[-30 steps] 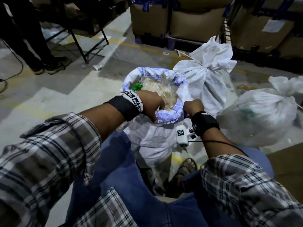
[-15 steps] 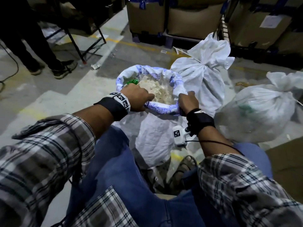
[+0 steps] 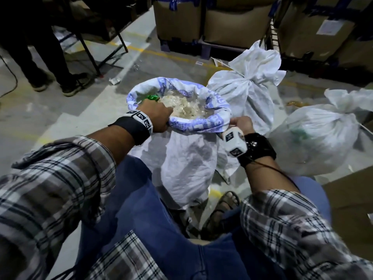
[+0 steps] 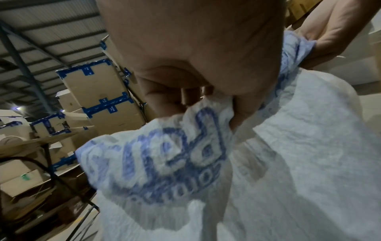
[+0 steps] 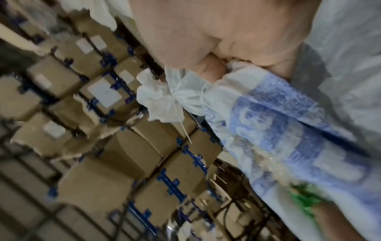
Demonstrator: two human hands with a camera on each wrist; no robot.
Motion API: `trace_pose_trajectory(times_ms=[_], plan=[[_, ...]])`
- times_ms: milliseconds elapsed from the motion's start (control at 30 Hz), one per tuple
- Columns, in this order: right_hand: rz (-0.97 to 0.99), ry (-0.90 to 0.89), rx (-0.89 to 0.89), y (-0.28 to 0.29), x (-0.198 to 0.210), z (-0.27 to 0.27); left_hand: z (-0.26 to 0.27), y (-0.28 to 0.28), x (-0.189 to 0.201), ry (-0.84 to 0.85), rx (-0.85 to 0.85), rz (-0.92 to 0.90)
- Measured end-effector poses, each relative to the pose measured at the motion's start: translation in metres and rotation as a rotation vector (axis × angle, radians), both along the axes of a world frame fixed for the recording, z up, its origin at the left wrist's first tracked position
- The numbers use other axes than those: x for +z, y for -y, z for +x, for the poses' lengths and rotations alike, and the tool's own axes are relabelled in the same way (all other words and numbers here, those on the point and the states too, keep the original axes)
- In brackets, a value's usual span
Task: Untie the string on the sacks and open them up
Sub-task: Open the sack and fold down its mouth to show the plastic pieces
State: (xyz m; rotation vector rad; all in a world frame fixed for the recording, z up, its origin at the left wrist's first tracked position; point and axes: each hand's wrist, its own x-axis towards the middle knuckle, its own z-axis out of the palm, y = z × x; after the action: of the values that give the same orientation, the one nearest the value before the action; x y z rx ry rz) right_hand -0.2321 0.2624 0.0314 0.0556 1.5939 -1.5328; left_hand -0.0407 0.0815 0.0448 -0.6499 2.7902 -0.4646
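Observation:
An open white sack [image 3: 189,164] stands between my knees, its blue-printed rim [image 3: 199,124] rolled outward. Pale crumpled plastic scraps and a green piece [image 3: 152,97] show inside. My left hand [image 3: 159,116] grips the near-left rim; in the left wrist view its fingers [image 4: 164,99] curl round the printed fold [image 4: 175,156]. My right hand [image 3: 241,124] grips the near-right rim, and its fingers [image 5: 210,71] pinch the rolled edge [image 5: 274,117]. Two more white sacks, one behind [image 3: 242,91] and one at right [image 3: 314,138], stand tied shut with string.
Stacked cardboard boxes [image 3: 228,21] with blue tape line the back. A person's legs [image 3: 42,57] and a folding table frame [image 3: 90,55] stand at the far left. A cardboard sheet [image 3: 351,215] lies at my right. My sandalled foot [image 3: 222,209] is under the sack.
Both hands have slid apart along the near rim, the left one leftward and the right one rightward, and the sack's mouth stands wider.

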Motion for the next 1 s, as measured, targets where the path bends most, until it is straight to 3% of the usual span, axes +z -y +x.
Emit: trace_pose_trajectory(times_ms=[100,200,300,400,500,600,667,800,933,1000], plan=[[-0.004,0.016,-0.008,0.003,0.01,0.014,-0.008,-0.009,-0.003,0.069,-0.05,0.081],[0.04,-0.016,0.02,-0.002,0.008,0.009,-0.022,-0.028,-0.003,0.145,-0.069,0.378],[-0.041,0.064,0.06,-0.012,0.005,-0.002,-0.039,-0.047,-0.004,0.07,-0.096,0.631],[-0.009,-0.018,0.187,-0.013,0.003,-0.01,-0.054,-0.061,-0.011,0.031,-0.198,0.519],[0.334,-0.316,0.244,-0.011,-0.009,-0.018,-0.057,-0.072,-0.015,0.03,-0.276,0.399],[0.415,-0.462,0.29,-0.008,-0.011,-0.024,-0.053,-0.075,-0.013,0.012,-0.287,0.37],[0.38,-0.41,0.314,-0.008,-0.007,-0.025,-0.047,-0.072,-0.01,-0.01,-0.277,0.327],[-0.054,0.055,0.147,-0.02,0.008,-0.021,-0.032,-0.05,0.0,-0.066,-0.174,0.194],[-0.135,0.183,0.043,-0.011,0.009,-0.007,-0.021,-0.039,0.004,-0.049,-0.061,0.141],[-0.133,0.146,-0.025,-0.005,0.009,0.004,-0.017,-0.039,0.002,-0.05,-0.032,0.114]])
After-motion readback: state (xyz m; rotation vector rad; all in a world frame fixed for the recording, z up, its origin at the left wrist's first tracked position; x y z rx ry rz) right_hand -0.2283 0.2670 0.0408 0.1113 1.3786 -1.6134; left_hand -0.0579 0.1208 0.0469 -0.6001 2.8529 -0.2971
